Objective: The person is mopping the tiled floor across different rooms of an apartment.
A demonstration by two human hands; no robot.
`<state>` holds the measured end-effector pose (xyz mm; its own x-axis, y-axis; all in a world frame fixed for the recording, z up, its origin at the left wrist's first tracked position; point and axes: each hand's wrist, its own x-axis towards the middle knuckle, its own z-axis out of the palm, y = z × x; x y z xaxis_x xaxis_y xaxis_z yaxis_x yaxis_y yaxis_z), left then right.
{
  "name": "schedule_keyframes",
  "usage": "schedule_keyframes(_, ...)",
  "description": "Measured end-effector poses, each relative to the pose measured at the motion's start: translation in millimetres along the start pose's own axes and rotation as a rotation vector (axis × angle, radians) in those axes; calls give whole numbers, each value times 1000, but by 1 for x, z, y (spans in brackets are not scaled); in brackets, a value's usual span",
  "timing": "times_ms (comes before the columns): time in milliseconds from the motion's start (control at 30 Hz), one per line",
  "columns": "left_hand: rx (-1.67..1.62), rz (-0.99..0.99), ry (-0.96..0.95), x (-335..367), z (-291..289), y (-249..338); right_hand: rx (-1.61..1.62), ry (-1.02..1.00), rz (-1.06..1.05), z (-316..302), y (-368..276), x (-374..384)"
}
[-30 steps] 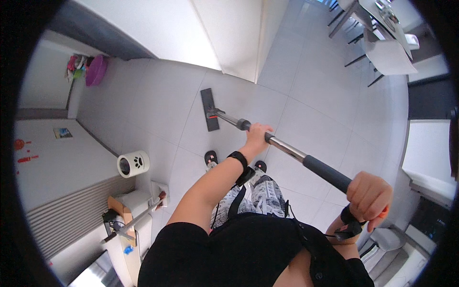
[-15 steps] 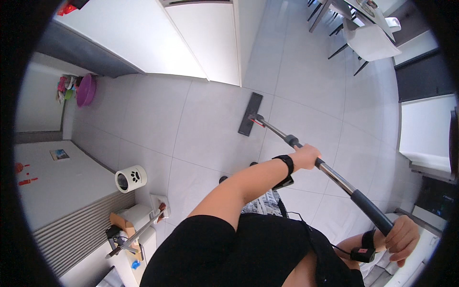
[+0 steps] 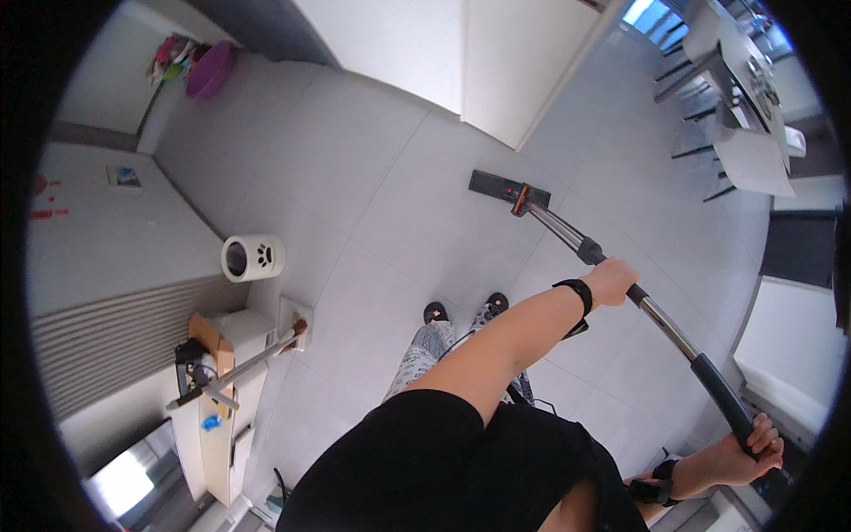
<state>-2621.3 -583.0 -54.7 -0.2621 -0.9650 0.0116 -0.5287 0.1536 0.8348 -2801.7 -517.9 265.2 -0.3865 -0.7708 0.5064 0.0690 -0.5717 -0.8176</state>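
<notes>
A flat mop rests with its black rectangular mop head (image 3: 496, 186) on the floor ahead. From an orange-trimmed joint, its metal pole (image 3: 671, 328) slants toward the lower right. My left hand (image 3: 612, 282) is wrapped round the pole's middle, near a dark collar. At the upper end, my right hand (image 3: 753, 449) grips the dark handle (image 3: 722, 395). Both wrists wear black straps. My feet in dark slippers (image 3: 436, 313) stand on the floor left of the pole.
A white cabinet (image 3: 399, 53) rises just beyond the mop head. White chairs (image 3: 749, 160) and a table stand at far right. To the left are a white cylinder with a paw print (image 3: 253, 257), a purple basin (image 3: 210, 71) and a leaning long-handled pole (image 3: 253, 362).
The mop head has swung from lengthwise to nearly crosswise and shifted right. Both hands, still round the pole, have moved right. The view has turned, and my feet now show.
</notes>
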Motion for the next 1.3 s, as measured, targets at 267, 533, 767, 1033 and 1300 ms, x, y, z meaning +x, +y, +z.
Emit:
schedule_keyframes(267,69,-223,-39,-89,-74,-73,-299,153,-47,102,38,-63)
schedule_keyframes(533,141,-584,315,-288,-128,-145,48,-258,173,193,53,-170)
schedule_keyframes(767,-37,-684,677,-416,-109,-104,273,-733,259,250,18,-220)
schedule_keyframes(1033,-189,-774,828,-490,-60,-57,670,-1299,476,270,-5,-255)
schedule_keyframes(1300,-125,-1205,1001,-503,-1,-57,790,-1456,995,227,26,-279)
